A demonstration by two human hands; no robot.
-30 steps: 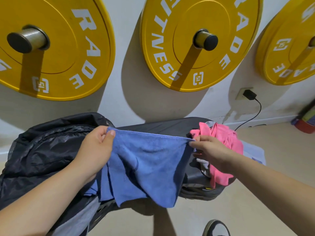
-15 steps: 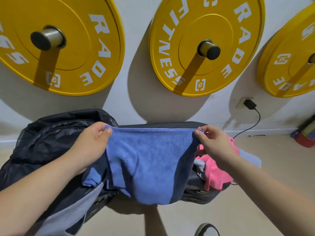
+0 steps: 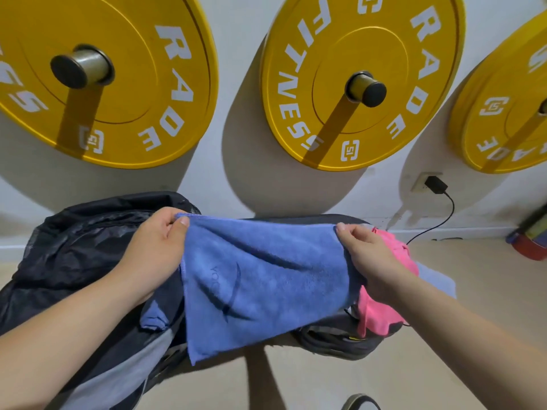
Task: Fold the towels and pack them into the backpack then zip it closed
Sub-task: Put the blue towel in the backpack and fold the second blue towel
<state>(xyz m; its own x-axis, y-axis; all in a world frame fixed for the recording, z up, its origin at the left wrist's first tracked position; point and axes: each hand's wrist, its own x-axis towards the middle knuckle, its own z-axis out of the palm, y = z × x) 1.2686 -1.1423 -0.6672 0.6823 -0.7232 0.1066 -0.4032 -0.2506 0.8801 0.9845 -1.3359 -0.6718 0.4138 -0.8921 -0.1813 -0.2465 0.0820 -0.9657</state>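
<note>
A blue towel (image 3: 266,279) hangs stretched between my two hands above a dark padded bench. My left hand (image 3: 154,250) pinches its upper left corner, and my right hand (image 3: 367,255) pinches the upper right corner. The towel's lower edge droops over the bench front. A black backpack (image 3: 77,250) lies at the left, behind and under my left arm; its opening is not clear to see. A pink towel (image 3: 381,309) lies crumpled on the bench's right end, partly hidden by my right hand.
Three yellow weight plates (image 3: 361,81) hang on pegs on the wall behind. A black charger (image 3: 435,184) sits in a wall socket with its cable running down. A pale cloth (image 3: 435,279) lies right of the pink towel. A shoe (image 3: 361,402) shows on the floor below.
My hands have pulled the blue towel's top edge taut and lifted it a little. The towel now hangs flatter, and my right hand has moved further right over the pink towel.
</note>
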